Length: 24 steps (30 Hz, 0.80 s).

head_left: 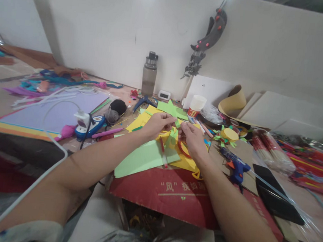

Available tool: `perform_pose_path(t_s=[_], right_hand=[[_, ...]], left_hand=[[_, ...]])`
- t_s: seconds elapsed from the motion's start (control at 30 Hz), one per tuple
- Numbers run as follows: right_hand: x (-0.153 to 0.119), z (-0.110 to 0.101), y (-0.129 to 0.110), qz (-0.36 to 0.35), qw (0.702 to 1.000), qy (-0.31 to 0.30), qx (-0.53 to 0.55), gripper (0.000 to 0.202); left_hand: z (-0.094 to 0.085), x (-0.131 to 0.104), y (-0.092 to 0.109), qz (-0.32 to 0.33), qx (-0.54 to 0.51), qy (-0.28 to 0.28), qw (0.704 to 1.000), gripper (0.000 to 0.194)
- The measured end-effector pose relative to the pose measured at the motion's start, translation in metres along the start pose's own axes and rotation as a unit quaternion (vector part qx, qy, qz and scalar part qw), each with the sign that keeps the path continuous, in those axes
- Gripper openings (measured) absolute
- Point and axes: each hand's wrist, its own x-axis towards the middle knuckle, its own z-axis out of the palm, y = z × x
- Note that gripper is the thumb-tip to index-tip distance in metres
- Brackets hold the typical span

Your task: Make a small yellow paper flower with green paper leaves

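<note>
Both hands meet above the middle of the table. Between their fingertips is a small light green paper piece (pixel 177 125); its exact shape is partly hidden. My left hand (pixel 160 124) pinches it from the left, and my right hand (pixel 192 136) grips the other side. Below them lie light green paper sheets (pixel 139 160) and yellow paper (pixel 134 124). A red and white pen (pixel 163 151) rests across the green sheets. Beside the right hand shows a red loop (pixel 182 149), partly covered. A red cardboard panel (pixel 143 187) with printed characters lies underneath everything.
At right are a blue glue gun (pixel 239 171), a black flat slab (pixel 277 193) and a round yellow paper piece (pixel 229 134). Paper cups (pixel 197 104) and a water bottle (pixel 149 76) stand by the wall. Left are a blue power strip (pixel 90 128), a white cable (pixel 61 147) and lilac sheets (pixel 54 108).
</note>
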Motion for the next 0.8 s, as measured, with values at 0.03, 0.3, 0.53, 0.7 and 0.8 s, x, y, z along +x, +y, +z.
perform_pose_path(t_s=[0.03,0.3,0.53,0.7,0.8], right_hand=[[0.000,0.000,0.000,-0.004,1.000,-0.002,-0.006,0.050],[0.001,-0.003,0.002,-0.037,0.996,0.008,-0.081,0.039],[-0.007,-0.001,-0.005,-0.157,0.966,0.056,-0.199,0.028],[-0.008,0.000,-0.005,-0.178,0.952,0.077,-0.239,0.023],[-0.008,0.000,-0.004,-0.185,0.946,0.078,-0.254,0.023]], left_hand=[[0.000,0.000,0.000,0.000,0.005,-0.001,1.000,0.031],[0.001,0.000,0.000,0.001,0.019,-0.005,1.000,0.033],[0.001,-0.002,0.000,0.018,0.023,-0.023,0.999,0.035],[0.004,-0.005,0.004,0.015,0.026,-0.011,0.999,0.036],[0.006,-0.006,0.005,0.007,0.026,-0.003,1.000,0.034]])
